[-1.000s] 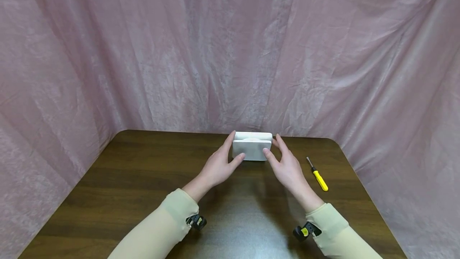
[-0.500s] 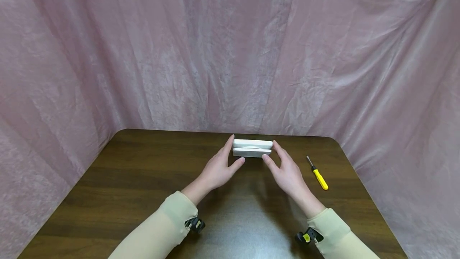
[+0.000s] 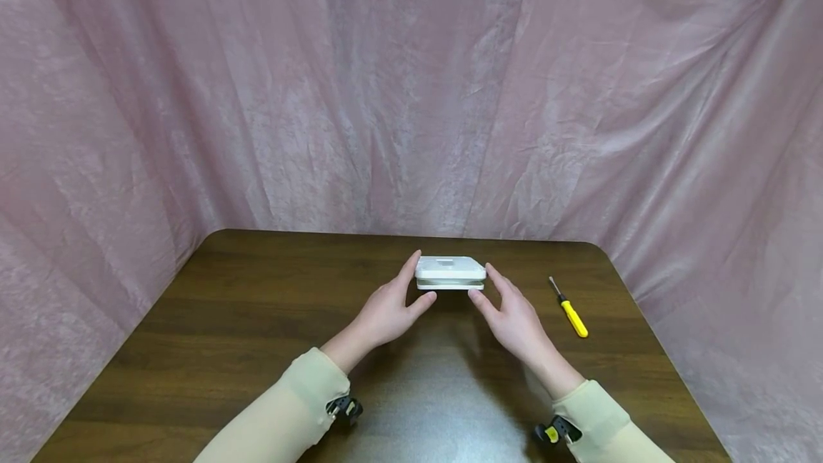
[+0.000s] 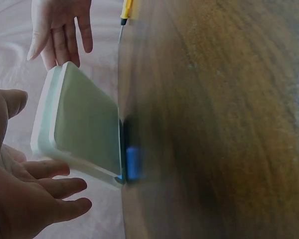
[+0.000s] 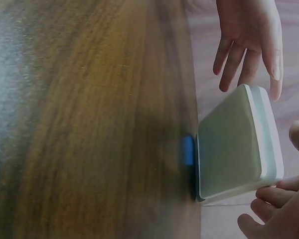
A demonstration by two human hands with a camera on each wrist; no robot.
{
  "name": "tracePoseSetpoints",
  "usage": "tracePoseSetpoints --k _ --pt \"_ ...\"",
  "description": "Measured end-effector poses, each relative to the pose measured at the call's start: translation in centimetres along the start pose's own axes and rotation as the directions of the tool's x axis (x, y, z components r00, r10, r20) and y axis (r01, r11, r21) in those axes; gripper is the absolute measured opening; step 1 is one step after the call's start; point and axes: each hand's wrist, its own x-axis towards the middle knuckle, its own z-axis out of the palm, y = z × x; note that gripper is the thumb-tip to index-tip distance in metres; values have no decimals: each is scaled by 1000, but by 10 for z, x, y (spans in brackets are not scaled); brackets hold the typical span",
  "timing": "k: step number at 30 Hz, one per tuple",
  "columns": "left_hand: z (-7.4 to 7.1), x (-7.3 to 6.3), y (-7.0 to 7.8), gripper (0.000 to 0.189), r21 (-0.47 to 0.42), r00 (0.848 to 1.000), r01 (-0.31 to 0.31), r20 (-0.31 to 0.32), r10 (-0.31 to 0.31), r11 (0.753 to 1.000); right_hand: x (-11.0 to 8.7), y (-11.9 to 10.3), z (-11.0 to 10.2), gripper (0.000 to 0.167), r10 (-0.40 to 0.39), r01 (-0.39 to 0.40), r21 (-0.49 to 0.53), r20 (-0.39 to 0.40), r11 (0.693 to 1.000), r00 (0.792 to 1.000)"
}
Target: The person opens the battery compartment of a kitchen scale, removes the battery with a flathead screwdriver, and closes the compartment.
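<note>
A white box with rounded corners (image 3: pixel 450 274), with a groove running around its side, is between my two hands at the back of the table. Its top shows a small greyish rectangle in the head view. My left hand (image 3: pixel 388 309) touches the left side with its forefinger, thumb extended near the front lower corner. From the other side my right hand (image 3: pixel 514 316) mirrors this, forefinger at the right edge. In the left wrist view the box's pale greenish broad face (image 4: pixel 87 122) slants toward the camera, one edge close to the tabletop.
A screwdriver with a yellow handle (image 3: pixel 574 319) lies right of my right hand. The dark wooden table (image 3: pixel 257 349) ends just behind the box, where a pink curtain (image 3: pixel 411 91) hangs. A small blue patch (image 5: pixel 188 150) appears beside the box's lower edge.
The box has tipped: its front face has turned out of sight and its top has come into view. Both hands have turned slightly with it and sunk a little lower in view.
</note>
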Motion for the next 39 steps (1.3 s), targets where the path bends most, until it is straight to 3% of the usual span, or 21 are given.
tracePoseSetpoints --k 39 --pt "9 -14 -7 85 29 997 -11 78 9 1000 -12 13 8 72 39 -36 -32 100 999 994"
